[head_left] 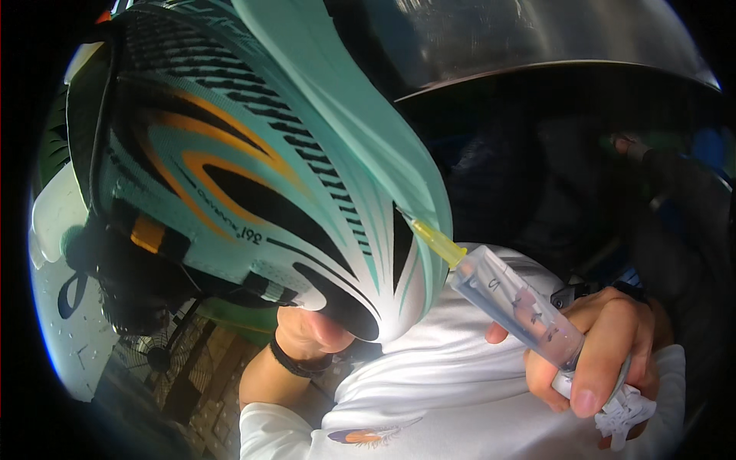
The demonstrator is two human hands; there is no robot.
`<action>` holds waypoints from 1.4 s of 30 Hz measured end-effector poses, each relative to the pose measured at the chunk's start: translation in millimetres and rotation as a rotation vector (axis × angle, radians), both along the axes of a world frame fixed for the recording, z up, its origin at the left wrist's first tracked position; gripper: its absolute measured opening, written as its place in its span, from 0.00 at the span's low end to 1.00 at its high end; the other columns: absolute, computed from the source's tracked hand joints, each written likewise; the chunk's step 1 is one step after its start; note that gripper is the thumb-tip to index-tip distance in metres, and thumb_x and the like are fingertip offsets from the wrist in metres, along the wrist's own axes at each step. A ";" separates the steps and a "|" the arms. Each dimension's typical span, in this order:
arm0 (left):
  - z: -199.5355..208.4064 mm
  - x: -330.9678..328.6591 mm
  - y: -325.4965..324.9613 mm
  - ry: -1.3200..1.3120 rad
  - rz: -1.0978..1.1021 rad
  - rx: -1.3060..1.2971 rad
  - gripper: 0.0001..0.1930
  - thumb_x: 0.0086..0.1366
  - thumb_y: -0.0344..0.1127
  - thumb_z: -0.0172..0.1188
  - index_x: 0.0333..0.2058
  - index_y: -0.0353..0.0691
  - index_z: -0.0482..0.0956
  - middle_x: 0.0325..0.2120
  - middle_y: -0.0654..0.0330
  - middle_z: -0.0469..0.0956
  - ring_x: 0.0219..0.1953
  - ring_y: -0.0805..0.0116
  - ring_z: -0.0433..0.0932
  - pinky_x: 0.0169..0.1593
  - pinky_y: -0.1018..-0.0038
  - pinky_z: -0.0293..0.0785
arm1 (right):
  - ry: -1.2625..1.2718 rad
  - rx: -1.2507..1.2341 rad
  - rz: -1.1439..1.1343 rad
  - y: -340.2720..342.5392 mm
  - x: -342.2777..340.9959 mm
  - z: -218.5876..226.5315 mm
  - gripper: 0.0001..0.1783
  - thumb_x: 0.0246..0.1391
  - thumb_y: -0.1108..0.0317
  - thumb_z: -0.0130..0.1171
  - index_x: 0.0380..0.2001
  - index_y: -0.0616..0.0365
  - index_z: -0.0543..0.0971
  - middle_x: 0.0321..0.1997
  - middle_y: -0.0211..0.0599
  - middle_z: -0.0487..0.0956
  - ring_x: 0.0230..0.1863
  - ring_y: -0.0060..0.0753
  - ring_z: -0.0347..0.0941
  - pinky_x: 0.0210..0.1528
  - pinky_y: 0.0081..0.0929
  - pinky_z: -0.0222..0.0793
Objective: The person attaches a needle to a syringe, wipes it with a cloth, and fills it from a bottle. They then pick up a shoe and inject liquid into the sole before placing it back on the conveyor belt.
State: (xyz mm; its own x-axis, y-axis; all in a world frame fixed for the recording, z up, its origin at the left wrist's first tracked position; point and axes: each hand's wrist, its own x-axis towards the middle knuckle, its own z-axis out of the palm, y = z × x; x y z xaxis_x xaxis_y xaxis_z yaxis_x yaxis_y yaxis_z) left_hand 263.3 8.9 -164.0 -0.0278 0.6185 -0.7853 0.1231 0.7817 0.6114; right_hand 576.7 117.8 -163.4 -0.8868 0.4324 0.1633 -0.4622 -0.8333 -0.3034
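Along the upper right, a broad, curved, silvery-grey metal surface point(552, 38) carried streaks of reflected light and ended in a thin, bright rim. Below it, the surroundings sank into deep shadow, where a vivid blue patch point(713, 146) near the right edge was too dim to identify. At the lower left stood a dark fan with a round wire grille point(157, 357), beside a brown, block-patterned surface point(218, 345), floor or wall, that caught light. Farther left, a smooth, pale grey-white surface point(69, 349) bore small droplet-like marks and looked brightly lit.
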 end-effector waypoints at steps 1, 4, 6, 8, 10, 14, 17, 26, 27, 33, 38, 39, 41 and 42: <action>0.0 4.6 4.3 -0.006 -0.009 -0.008 0.49 0.40 0.64 0.68 0.57 0.42 0.63 0.51 0.53 0.71 0.52 0.57 0.72 0.56 0.55 0.66 | -0.009 0.004 -0.002 -1.4 0.4 0.4 0.29 0.47 0.63 0.65 0.53 0.48 0.68 0.36 0.47 0.72 0.37 0.38 0.71 0.63 0.57 0.20; 0.9 22.2 19.4 -0.779 0.399 0.042 0.50 0.40 0.65 0.68 0.58 0.43 0.62 0.51 0.54 0.70 0.53 0.56 0.71 0.57 0.54 0.66 | 0.024 0.032 0.020 -5.2 1.6 5.5 0.30 0.46 0.62 0.66 0.53 0.48 0.67 0.37 0.45 0.72 0.37 0.38 0.71 0.63 0.57 0.21; 8.4 31.3 28.6 -0.737 0.361 0.045 0.50 0.39 0.66 0.67 0.58 0.44 0.62 0.51 0.54 0.70 0.53 0.56 0.70 0.57 0.54 0.65 | -0.023 0.076 -0.029 -10.1 3.1 14.4 0.31 0.46 0.61 0.67 0.54 0.46 0.66 0.37 0.44 0.72 0.38 0.38 0.71 0.63 0.58 0.23; 14.8 39.1 38.4 -0.695 0.324 0.048 0.50 0.39 0.67 0.67 0.58 0.44 0.61 0.51 0.53 0.70 0.54 0.56 0.70 0.57 0.55 0.65 | -0.010 0.097 -0.001 -8.0 4.6 17.0 0.32 0.46 0.61 0.67 0.54 0.44 0.66 0.38 0.44 0.72 0.39 0.38 0.71 0.62 0.59 0.24; 20.4 47.4 49.6 -0.593 0.233 0.085 0.50 0.40 0.66 0.67 0.58 0.44 0.61 0.53 0.54 0.69 0.54 0.55 0.69 0.57 0.56 0.65 | 0.004 0.115 0.026 -8.2 7.6 23.8 0.32 0.46 0.61 0.67 0.55 0.42 0.66 0.38 0.44 0.72 0.39 0.38 0.71 0.62 0.60 0.25; 24.7 57.1 56.7 -0.816 0.270 0.108 0.48 0.43 0.59 0.69 0.59 0.44 0.59 0.53 0.58 0.66 0.55 0.58 0.68 0.52 0.61 0.68 | -0.059 0.166 -0.018 -15.1 13.6 44.3 0.29 0.50 0.60 0.63 0.55 0.39 0.65 0.40 0.44 0.72 0.40 0.37 0.72 0.61 0.62 0.25; 40.2 74.3 77.4 -0.828 0.294 0.083 0.48 0.43 0.52 0.72 0.60 0.44 0.56 0.53 0.59 0.63 0.56 0.60 0.67 0.47 0.64 0.69 | -0.049 0.194 -0.030 -17.6 20.0 52.0 0.27 0.53 0.59 0.60 0.56 0.38 0.64 0.40 0.44 0.72 0.39 0.37 0.72 0.62 0.62 0.26; 51.1 101.6 105.9 -1.020 0.404 0.115 0.39 0.46 0.41 0.69 0.55 0.38 0.59 0.51 0.58 0.64 0.55 0.62 0.67 0.47 0.65 0.67 | -0.008 0.252 -0.013 -19.2 32.2 58.6 0.22 0.59 0.62 0.51 0.57 0.37 0.62 0.42 0.47 0.73 0.42 0.38 0.72 0.63 0.57 0.29; 52.5 104.2 106.4 -1.041 0.407 0.120 0.38 0.47 0.40 0.68 0.54 0.38 0.60 0.51 0.57 0.65 0.55 0.62 0.67 0.48 0.65 0.67 | -0.017 0.250 -0.030 -18.9 32.6 60.4 0.22 0.59 0.63 0.51 0.57 0.37 0.62 0.42 0.47 0.73 0.42 0.38 0.72 0.63 0.57 0.30; 52.7 122.1 123.8 -1.166 0.424 0.140 0.31 0.49 0.39 0.64 0.51 0.34 0.63 0.49 0.55 0.68 0.53 0.62 0.68 0.50 0.66 0.65 | -0.072 0.236 -0.136 -17.5 31.9 69.7 0.20 0.60 0.64 0.50 0.55 0.38 0.63 0.42 0.48 0.73 0.41 0.39 0.72 0.62 0.57 0.32; 51.3 131.1 138.5 -1.264 0.443 0.155 0.26 0.52 0.38 0.61 0.47 0.31 0.66 0.47 0.54 0.70 0.52 0.62 0.69 0.52 0.67 0.63 | -0.109 0.220 -0.222 -15.5 27.1 73.3 0.19 0.60 0.65 0.50 0.54 0.38 0.63 0.42 0.49 0.73 0.41 0.39 0.72 0.62 0.57 0.33; 51.5 132.4 140.7 -1.286 0.448 0.157 0.25 0.52 0.38 0.61 0.47 0.31 0.67 0.47 0.54 0.70 0.52 0.62 0.69 0.53 0.67 0.63 | -0.120 0.218 -0.239 -14.7 26.3 74.4 0.19 0.60 0.65 0.50 0.53 0.39 0.64 0.42 0.49 0.73 0.41 0.39 0.72 0.62 0.57 0.33; 51.8 135.9 144.6 -1.332 0.457 0.161 0.24 0.53 0.37 0.60 0.46 0.30 0.68 0.46 0.53 0.71 0.51 0.62 0.69 0.54 0.67 0.62 | -0.092 0.252 -0.208 -13.7 24.6 67.0 0.17 0.59 0.65 0.51 0.51 0.40 0.64 0.41 0.50 0.73 0.41 0.40 0.73 0.61 0.57 0.35; 52.4 137.0 145.6 -1.352 0.464 0.166 0.23 0.53 0.37 0.59 0.45 0.29 0.69 0.46 0.53 0.72 0.51 0.62 0.69 0.54 0.67 0.62 | -0.054 0.283 -0.173 -12.5 23.5 64.2 0.15 0.59 0.65 0.51 0.48 0.41 0.65 0.40 0.51 0.73 0.40 0.41 0.73 0.60 0.57 0.37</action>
